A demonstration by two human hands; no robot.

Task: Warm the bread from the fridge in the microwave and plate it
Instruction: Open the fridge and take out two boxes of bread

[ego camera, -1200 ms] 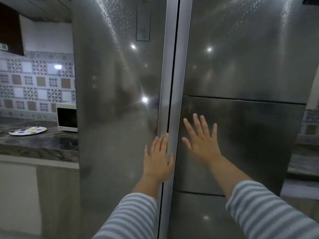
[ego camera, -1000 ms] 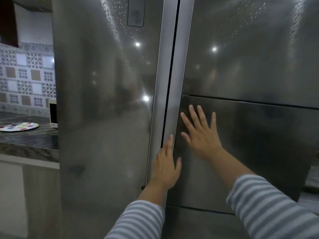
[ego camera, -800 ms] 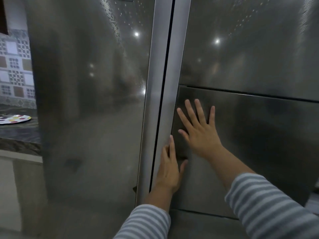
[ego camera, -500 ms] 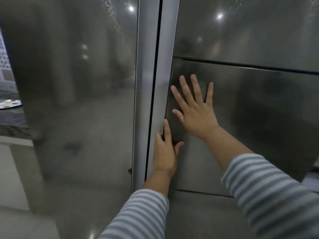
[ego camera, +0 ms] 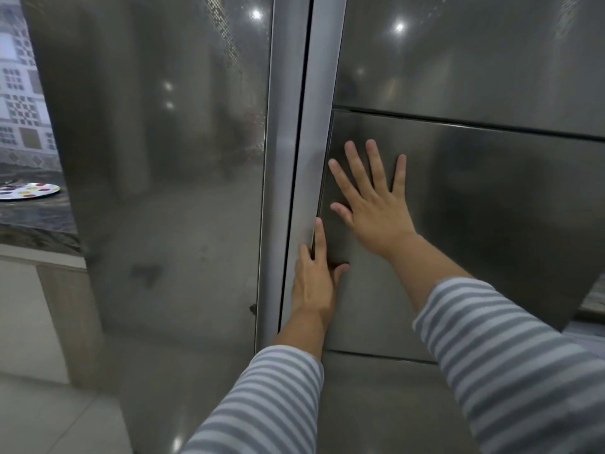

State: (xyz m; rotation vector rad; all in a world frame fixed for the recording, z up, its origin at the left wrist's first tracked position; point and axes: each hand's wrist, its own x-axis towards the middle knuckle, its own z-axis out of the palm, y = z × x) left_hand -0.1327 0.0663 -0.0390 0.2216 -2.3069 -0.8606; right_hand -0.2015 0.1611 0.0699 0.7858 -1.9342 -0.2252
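I see my right hand [ego camera: 376, 208] flat on the upright fridge [ego camera: 474, 191] panel, fingers spread; my left hand [ego camera: 316, 283] hooks fingertips into the vertical door seam.

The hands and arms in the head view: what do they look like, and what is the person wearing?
Both hands, the left hand and the right hand, are bare, with no gloves, rings or watch visible. Each arm wears a long sleeve with grey and white horizontal stripes, the left sleeve and the right sleeve, ending short of the wrist.
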